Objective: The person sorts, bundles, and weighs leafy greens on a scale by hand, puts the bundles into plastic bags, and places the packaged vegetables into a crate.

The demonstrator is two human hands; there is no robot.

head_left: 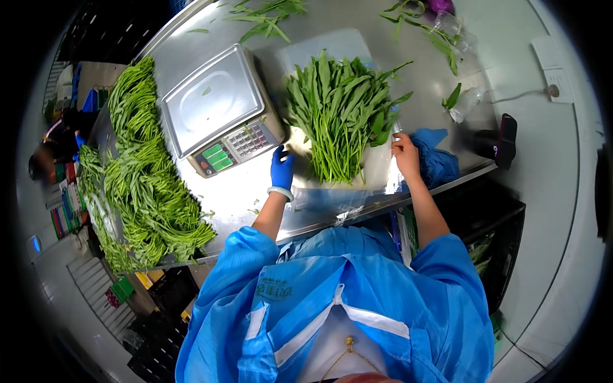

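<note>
A bunch of leafy green vegetables with long stems (341, 112), looking like water spinach, lies with its leaves pointing away from me on a clear plastic sheet or bag (377, 159). My left hand (281, 171), in a blue glove, is by the left edge of the plastic, between the bunch and the scale. Its fingers are a little apart and nothing shows in them. On the other side, my bare right hand (405, 154) has its fingers bent together at the right edge of the plastic, seemingly pinching it. A crumpled blue cloth (435, 158) lies beside that hand.
A digital scale (220, 105) stands left of the bunch. Heaped green bunches (143, 172) line the table's left side. Loose leaves (268, 19) lie at the back. At the right are a black device (504, 142) and a wall socket (553, 90). A dark crate (498, 236) is below.
</note>
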